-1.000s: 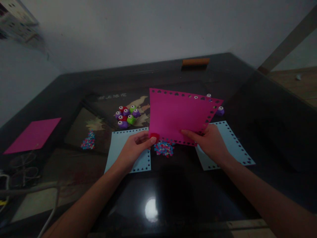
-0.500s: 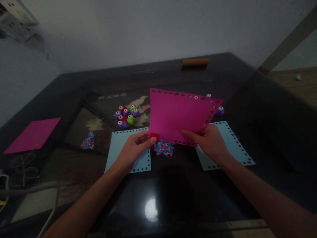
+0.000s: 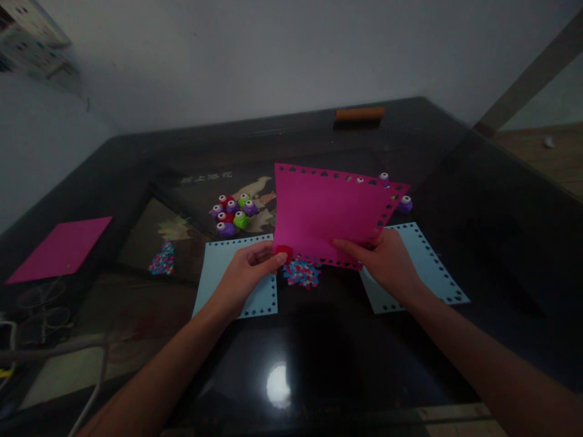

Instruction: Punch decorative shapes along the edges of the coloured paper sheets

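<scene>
Still unmoved, pink sheet (image 3: 325,209) in right hand (image 3: 389,261)

A single head-worn camera looks out from above the near side of the counter (image 3: 341,376), facing forward and tilted down across it. The left hand (image 3: 248,273) and right hand (image 3: 387,261) lie close in front, around the middle, the forearms (image 3: 478,349) running in from near left and near right. The wide view reaches the far wall (image 3: 273,60) and, at far right, some floor (image 3: 565,152).
</scene>
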### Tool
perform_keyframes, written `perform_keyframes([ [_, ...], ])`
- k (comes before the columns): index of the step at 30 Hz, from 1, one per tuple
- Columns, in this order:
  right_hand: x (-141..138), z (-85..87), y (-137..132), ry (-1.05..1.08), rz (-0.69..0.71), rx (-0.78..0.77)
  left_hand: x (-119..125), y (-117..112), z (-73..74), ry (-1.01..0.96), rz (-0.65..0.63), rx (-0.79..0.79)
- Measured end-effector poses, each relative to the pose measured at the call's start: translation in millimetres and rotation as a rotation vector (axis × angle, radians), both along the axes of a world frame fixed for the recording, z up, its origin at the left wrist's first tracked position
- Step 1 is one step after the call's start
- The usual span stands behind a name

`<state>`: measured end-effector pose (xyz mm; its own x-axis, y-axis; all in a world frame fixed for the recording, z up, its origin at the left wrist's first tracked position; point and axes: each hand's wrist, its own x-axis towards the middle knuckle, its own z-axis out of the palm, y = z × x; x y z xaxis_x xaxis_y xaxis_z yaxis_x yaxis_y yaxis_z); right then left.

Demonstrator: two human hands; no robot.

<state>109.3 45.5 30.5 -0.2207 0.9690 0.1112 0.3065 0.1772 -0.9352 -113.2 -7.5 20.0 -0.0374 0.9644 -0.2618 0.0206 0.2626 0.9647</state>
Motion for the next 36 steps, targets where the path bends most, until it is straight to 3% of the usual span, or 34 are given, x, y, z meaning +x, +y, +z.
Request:
perform_keyframes([
  [36, -0.7, 0.5, -0.5, 0.029, 0.008, -0.031, 1.4, -0.3, -1.4, -0.011, 0.012, 0.037],
])
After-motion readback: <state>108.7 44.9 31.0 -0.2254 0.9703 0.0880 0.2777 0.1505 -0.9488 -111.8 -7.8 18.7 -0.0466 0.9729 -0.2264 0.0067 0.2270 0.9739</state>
